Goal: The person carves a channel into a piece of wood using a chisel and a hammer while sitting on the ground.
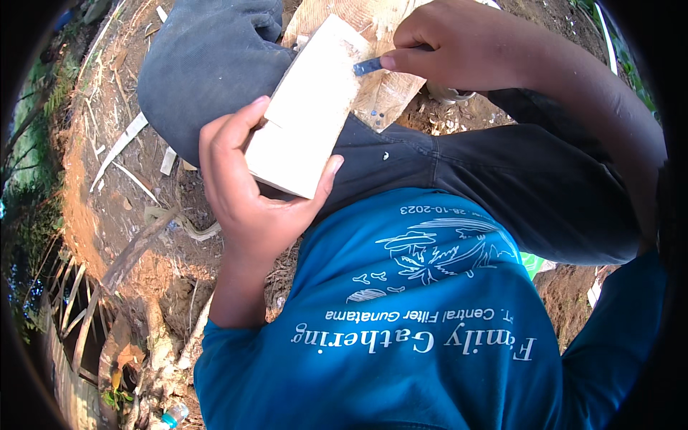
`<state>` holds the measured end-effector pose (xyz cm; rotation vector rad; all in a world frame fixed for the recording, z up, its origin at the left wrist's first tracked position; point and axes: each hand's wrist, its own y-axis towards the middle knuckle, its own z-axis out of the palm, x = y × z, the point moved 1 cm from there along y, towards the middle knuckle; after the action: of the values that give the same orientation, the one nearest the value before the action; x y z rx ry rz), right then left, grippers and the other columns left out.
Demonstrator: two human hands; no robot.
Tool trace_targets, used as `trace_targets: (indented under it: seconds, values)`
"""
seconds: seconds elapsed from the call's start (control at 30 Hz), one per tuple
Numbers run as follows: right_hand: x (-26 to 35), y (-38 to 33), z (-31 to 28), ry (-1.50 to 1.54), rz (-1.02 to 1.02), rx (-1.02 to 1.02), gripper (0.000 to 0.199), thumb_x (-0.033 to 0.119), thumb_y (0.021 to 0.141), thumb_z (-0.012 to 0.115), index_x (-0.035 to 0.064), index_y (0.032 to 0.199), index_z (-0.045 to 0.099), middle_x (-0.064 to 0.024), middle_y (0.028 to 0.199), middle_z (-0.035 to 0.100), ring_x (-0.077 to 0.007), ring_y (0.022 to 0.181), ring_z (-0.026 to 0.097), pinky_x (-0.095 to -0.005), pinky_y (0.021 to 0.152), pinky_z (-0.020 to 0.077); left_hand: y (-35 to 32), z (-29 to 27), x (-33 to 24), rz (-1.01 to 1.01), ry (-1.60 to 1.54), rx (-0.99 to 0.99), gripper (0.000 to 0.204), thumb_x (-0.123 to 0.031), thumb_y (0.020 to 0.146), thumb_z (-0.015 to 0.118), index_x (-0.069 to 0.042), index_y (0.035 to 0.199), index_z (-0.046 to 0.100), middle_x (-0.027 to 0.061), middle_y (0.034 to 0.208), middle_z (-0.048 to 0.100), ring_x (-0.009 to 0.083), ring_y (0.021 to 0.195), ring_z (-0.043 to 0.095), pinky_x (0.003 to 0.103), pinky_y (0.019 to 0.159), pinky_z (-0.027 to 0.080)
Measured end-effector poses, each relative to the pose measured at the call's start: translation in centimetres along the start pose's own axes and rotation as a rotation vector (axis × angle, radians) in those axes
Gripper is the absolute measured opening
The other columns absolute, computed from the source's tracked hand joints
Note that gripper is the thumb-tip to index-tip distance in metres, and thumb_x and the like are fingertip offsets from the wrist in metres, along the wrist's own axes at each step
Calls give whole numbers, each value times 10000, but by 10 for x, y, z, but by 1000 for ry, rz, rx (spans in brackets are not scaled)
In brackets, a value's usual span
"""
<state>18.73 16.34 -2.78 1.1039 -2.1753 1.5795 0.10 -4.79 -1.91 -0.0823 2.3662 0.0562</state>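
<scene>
White-lettered blue shirt shows below pale oblong wood block, left hand clasping its lower end, right hand pinching dark strip at its right edge.

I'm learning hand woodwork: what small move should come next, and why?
Probably a short scrape with the dark flat tool across the far end of the pale block: the right hand holds the tool at that end, which looks rougher, while the left hand grips the near end.

Room right of the wooden block
A gap over the thigh; right hand and dark tool bar the block's far right, left hand its near end, knee its left.
</scene>
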Motion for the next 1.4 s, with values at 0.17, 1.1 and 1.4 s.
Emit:
trace_targets:
  seconds: [0.17, 1.1, 1.4]
  values:
    - [46, -1, -24, -288, 267, -13, 419, 365, 980, 527, 17, 910, 749, -194, 891, 728, -374, 852, 698, -474, 787, 537, 8, -3, 1, 41, -82, -47, 817, -71, 703, 895, 11, 1382, 449, 166, 1288, 544, 270, 1179, 592, 386, 995, 506]
    - [50, -36, -9, -479, -21, -95, 208, 173, 876, 635, 10, 877, 764, -182, 895, 746, -330, 851, 736, -416, 715, 571, 47, 13, -35, 292, 247, -71, 604, -113, 606, 847, -50, 1133, 558, 138, 1024, 570, 327, 931, 598, 423, 808, 491]
    - [63, -52, -9, -378, 184, -184, 394, 349, 986, 539, 22, 902, 741, -194, 844, 722, -386, 818, 700, -483, 752, 550, 47, -5, -17, 217, 96, 25, 684, -73, 636, 843, -40, 1236, 517, 141, 1122, 607, 284, 1042, 634, 393, 898, 521]
